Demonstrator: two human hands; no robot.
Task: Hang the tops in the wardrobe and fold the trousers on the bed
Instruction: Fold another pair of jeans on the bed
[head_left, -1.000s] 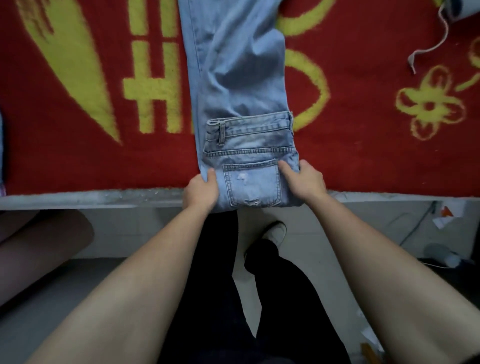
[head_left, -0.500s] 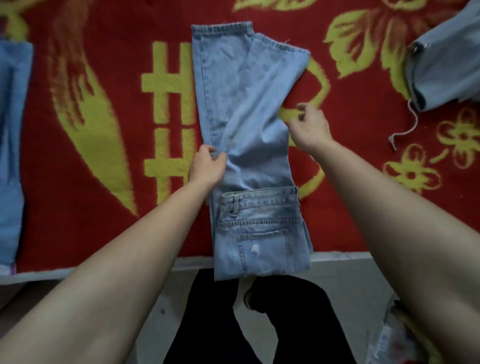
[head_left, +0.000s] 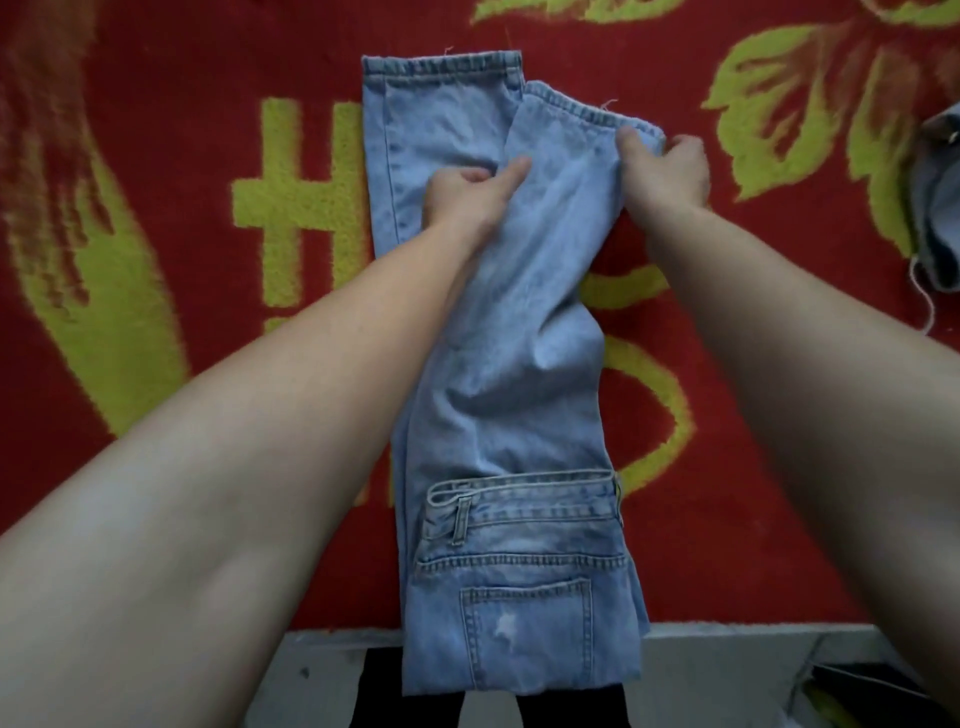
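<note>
Red bed cover (head_left: 171, 78) with a large yellow woven character (head_left: 296, 208), partly under the jeans; I can't read it. Jeans (head_left: 498, 415) lie lengthwise, seat overhanging the bed's near edge. My left hand (head_left: 470, 200) pinches the upper leg's cloth. My right hand (head_left: 667, 171) grips its hem corner. Another denim garment (head_left: 937, 208) lies at the right edge.

1. Light blue jeans (head_left: 519, 415) are laid lengthwise on a red and yellow blanket (head_left: 182, 130).
2. The upper leg's hem corner is pinched by the right hand (head_left: 667, 169).
3. Its left edge is gripped by the left hand (head_left: 467, 200).
4. The waistband is folded over at the near end.
</note>
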